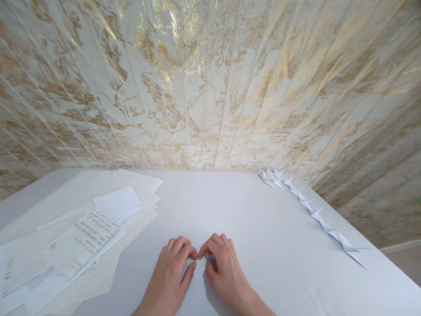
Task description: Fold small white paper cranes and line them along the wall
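Note:
Near the front middle of the white table, my left hand (173, 272) and my right hand (225, 267) meet with index fingertips almost touching. Both hands are closed, fingers curled in and thumbs bent toward the index fingers. Between the fingertips shows a small piece of white paper (199, 262), pressed close to the tabletop. Most of it is hidden by my fingers, so its folded shape cannot be made out.
A row of folded white paper cranes (305, 202) runs along the table's right edge. To the left lie large pale sheets (131, 237), with smaller white sheets (118, 202) and a printed paper (82, 243) on top. Behind the table (210, 202) hangs a gold-patterned curtain (204, 87).

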A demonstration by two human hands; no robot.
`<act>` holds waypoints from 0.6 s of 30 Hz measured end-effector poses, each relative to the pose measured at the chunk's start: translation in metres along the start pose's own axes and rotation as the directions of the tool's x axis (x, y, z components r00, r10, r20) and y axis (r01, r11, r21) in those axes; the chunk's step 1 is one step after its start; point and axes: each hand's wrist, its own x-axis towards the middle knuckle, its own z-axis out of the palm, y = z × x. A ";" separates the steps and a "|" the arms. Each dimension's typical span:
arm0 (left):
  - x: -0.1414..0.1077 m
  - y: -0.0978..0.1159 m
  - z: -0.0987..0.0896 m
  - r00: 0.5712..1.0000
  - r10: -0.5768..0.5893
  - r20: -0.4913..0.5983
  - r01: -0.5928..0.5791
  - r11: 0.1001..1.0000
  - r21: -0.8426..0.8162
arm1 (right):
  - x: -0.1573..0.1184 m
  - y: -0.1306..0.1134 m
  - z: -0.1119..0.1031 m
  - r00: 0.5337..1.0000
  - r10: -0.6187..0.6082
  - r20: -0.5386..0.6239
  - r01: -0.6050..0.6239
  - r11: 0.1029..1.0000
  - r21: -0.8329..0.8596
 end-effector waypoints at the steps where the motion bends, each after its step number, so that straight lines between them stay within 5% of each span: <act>1: 0.000 0.000 0.000 1.000 0.000 0.001 0.000 1.000 -0.002 | 0.000 0.001 -0.001 1.000 -0.001 0.003 0.001 1.000 0.007; 18: 0.001 0.004 -0.005 1.000 -0.030 0.011 0.030 0.998 -0.052 | -0.002 0.000 0.005 1.000 0.006 -0.027 -0.006 1.000 -0.005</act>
